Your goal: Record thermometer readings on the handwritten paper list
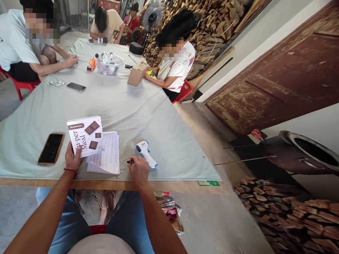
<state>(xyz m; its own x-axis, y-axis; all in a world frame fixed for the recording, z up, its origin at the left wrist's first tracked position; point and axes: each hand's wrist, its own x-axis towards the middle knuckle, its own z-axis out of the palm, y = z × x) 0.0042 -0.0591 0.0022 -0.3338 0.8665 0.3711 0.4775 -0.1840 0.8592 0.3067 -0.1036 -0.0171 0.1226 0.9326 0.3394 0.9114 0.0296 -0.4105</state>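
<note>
My left hand (72, 157) grips the lower edge of a white and brown NutriMotion meal box (86, 135), tilted up with its printed front towards me. Under and beside the box lie handwritten paper sheets (107, 158), partly covered by it. Closed around a short black pen (129, 162), my right hand (139, 171) rests on the table right of the sheets; most of the pen is hidden by the fingers. A white and blue infrared thermometer (146, 154) lies just beyond that hand. Left of the box is a smartphone (51, 148) in an orange-brown case.
Several people sit around the cloth-covered table (169, 134). Farther along are another phone (76, 87), a plastic basin (109, 68) of bottles, an orange tape dispenser (91, 65) and a cardboard box (137, 74). Stacked firewood (293, 218) and a large pot (288, 151) stand at right.
</note>
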